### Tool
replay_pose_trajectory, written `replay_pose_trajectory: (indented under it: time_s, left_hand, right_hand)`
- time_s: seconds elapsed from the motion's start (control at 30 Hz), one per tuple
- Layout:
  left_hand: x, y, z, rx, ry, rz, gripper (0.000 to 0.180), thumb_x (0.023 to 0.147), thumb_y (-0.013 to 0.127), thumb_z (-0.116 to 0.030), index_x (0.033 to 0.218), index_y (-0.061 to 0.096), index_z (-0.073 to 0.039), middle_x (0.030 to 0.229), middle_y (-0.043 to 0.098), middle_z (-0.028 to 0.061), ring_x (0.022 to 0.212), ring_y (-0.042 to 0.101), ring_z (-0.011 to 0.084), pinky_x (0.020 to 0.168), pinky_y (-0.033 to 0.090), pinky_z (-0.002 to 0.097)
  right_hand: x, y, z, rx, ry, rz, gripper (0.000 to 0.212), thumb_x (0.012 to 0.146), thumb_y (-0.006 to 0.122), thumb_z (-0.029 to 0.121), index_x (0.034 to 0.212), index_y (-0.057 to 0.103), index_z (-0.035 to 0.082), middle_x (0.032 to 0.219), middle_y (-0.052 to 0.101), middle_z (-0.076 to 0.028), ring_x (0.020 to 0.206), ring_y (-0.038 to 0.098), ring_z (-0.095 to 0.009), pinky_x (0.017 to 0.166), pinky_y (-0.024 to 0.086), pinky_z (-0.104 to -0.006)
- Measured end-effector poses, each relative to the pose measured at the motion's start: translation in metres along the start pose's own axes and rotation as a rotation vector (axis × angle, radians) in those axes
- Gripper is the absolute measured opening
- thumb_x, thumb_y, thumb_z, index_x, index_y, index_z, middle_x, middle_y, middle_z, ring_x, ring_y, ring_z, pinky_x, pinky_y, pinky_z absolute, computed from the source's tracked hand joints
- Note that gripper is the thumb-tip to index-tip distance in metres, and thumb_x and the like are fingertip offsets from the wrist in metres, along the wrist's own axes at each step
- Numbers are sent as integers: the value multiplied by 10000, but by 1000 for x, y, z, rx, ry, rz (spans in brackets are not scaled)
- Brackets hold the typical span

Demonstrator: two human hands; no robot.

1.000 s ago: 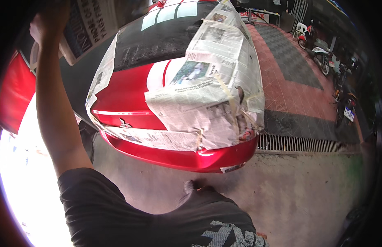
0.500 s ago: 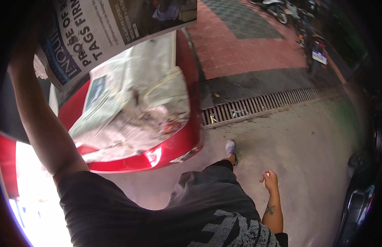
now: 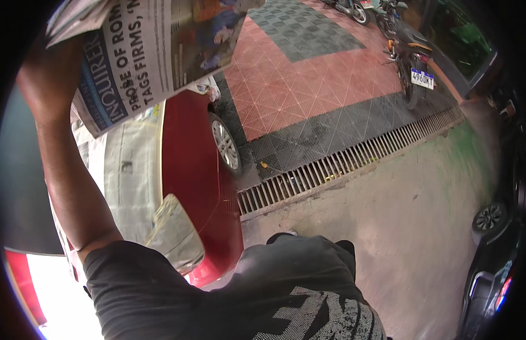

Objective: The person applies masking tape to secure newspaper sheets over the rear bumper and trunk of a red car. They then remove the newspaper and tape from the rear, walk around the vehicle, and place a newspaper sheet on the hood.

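Note:
Raised at the upper left, my left hand is closed on a folded newspaper, whose printed front page faces me. Its fingers are partly lost behind the paper and in the dark rim. Below the newspaper stands a red car, with newspaper sheets spread over its top surface and yellowish tape along their edge. A greyish covered patch sits at the car's near corner, also with tape on it. My right hand is out of the picture.
A slotted drain grate crosses the floor beside the car's wheel. Beyond it lie red and grey floor tiles and a parked motorcycle. On the right is a dark car; concrete floor lies between.
My view has moved forward along the red car, bringing its side and wheel into sight. The newspaper stays in my left hand. My right hand has left the picture.

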State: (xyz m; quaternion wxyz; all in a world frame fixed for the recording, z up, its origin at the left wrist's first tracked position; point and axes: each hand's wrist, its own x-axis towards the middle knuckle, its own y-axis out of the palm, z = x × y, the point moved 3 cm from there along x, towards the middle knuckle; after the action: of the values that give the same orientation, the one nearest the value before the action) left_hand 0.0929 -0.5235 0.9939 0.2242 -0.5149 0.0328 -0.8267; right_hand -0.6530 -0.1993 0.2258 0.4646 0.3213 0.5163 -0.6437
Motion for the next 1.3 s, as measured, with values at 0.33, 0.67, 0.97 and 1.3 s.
replay_pose_trajectory:
  time_s: [0.33,0.67,0.97,1.3]
  left_hand:
    - [-39,212,-142,50,-284,523,572,750,689,66,1292,706,-116,1175,744,159,1086,720,340,937,556,420]
    - [-222,374,-299,-109,-675,973,515,718,704,5,1186,752,-205,1066,765,109,850,739,346,744,579,452]
    - [-331,572,-350,-134,-946,1607,304,835,661,-140,1125,709,-215,952,755,114,866,744,352,744,573,509]
    - [-326,809,-319,65,-1333,1728,362,841,682,-169,1199,731,-199,957,761,185,930,746,386,827,589,497]
  right_hand:
    - [165,-22,339,-206,-206,88,179,908,695,196,985,676,36,843,662,-139,658,660,-276,535,543,-419]
    - [241,16,985,-432,-1069,-141,110,954,621,145,963,688,58,749,664,-100,500,639,-223,494,524,-370]
    - [219,180,1174,-536,-1002,183,81,996,573,86,948,610,34,795,636,-78,556,663,-179,444,550,-337]
    - [246,286,1232,-624,-260,265,133,979,602,132,963,665,16,833,680,-122,725,691,-245,586,554,-408]
